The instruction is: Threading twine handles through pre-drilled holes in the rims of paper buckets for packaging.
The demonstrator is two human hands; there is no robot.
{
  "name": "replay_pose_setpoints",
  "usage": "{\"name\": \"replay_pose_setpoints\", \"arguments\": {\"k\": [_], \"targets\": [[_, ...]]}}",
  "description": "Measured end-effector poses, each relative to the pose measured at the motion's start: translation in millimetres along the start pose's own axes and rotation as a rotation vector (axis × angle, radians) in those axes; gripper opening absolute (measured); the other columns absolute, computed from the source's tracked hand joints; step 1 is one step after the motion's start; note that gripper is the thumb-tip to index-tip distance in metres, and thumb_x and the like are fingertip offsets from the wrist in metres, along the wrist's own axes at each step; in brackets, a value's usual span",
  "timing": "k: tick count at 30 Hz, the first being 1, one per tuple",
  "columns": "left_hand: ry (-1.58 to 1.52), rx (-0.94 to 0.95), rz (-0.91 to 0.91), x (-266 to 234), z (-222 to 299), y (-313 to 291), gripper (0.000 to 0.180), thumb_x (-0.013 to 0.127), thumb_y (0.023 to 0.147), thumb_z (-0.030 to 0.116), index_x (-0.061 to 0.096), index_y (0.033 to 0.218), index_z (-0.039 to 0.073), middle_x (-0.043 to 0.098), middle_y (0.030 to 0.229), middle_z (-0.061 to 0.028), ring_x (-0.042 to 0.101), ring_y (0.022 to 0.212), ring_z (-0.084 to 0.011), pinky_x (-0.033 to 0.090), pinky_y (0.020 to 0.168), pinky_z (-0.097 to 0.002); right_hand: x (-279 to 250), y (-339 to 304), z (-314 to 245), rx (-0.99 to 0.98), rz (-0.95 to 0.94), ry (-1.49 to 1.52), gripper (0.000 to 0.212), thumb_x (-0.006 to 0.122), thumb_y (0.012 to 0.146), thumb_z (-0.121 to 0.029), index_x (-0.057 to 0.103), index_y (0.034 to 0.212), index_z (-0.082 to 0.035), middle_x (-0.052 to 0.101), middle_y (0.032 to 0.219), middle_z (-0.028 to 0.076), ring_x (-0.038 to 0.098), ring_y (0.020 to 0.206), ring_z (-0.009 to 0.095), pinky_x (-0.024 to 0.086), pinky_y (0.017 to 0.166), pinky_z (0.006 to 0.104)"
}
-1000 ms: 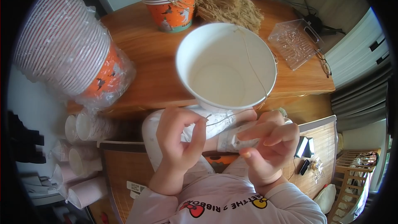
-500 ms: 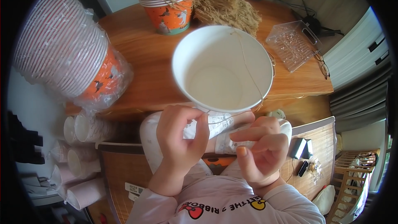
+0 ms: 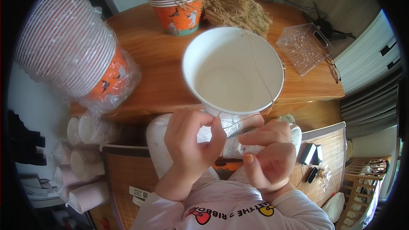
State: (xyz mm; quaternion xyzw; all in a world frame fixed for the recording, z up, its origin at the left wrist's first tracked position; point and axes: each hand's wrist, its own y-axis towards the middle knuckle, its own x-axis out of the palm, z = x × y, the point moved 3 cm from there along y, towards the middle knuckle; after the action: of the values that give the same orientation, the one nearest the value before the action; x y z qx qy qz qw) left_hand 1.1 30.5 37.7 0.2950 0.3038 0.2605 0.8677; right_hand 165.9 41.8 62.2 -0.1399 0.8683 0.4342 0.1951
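Note:
A white-lined paper bucket (image 3: 223, 87) stands at the near edge of the wooden table, its mouth tilted toward me. Thin twine (image 3: 258, 66) is fixed at its far rim and runs across the opening, over the right side of the rim. Just below the near rim, my left hand (image 3: 189, 138) pinches the loose end of the twine between thumb and index finger. My right hand (image 3: 270, 153) is beside it to the right, fingers curled but thumb apart from them, with nothing visible between. The bucket's outer wall is mostly hidden.
Nested orange buckets (image 3: 177, 15) with twine stand at the back, beside a bundle of twine (image 3: 238, 12). A plastic-wrapped bucket stack (image 3: 76, 51) is at left. A clear tray of small pieces (image 3: 303, 47) and glasses (image 3: 334, 68) lie right. More cups (image 3: 87, 198) lie below left.
The view has shifted slightly, so the table and bucket appear a little further right. My left hand still pinches the twine; the right hand's fingers have barely moved.

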Motion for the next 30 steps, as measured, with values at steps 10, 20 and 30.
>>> {"name": "replay_pose_setpoints", "arguments": {"k": [10, 20, 30], "targets": [[0.035, 0.002, 0.003, 1, 7, 2, 0.016, 0.071, 0.069, -0.001, 0.060, 0.078, 0.007, 0.062, 0.074, -0.0067, 0.060, 0.068, -0.0274, 0.046, 0.059, -0.0352, -2, 30, 1, -0.027, 0.083, -0.286, 0.036, 0.061, 0.067, 0.008, 0.054, 0.099, -0.007, 0.067, 0.110, 0.012, 0.061, 0.084, 0.023, 0.037, 0.076, 0.0340], [0.036, -0.044, -0.029, 2, 8, 4, 0.013, 0.070, 0.072, 0.001, 0.062, 0.080, 0.007, 0.062, 0.076, -0.0062, 0.059, 0.072, -0.0271, 0.047, 0.064, -0.0361, 13, 67, -8, -0.039, -0.209, -0.320, 0.030, 0.064, 0.074, -0.008, 0.053, 0.102, -0.007, 0.058, 0.073, 0.001, 0.059, 0.069, 0.020, 0.037, 0.071, 0.0355], [-0.275, -0.247, -0.033, 9, 3, -8, 0.010, 0.070, 0.082, 0.004, 0.062, 0.089, 0.005, 0.067, 0.086, -0.0044, 0.065, 0.075, -0.0154, 0.048, 0.059, -0.0269, 13, 62, -4, 0.054, -0.185, -0.137, 0.026, 0.056, 0.078, 0.007, 0.056, 0.102, -0.003, 0.065, 0.098, 0.011, 0.060, 0.086, 0.029, 0.043, 0.082, 0.0378]]}}
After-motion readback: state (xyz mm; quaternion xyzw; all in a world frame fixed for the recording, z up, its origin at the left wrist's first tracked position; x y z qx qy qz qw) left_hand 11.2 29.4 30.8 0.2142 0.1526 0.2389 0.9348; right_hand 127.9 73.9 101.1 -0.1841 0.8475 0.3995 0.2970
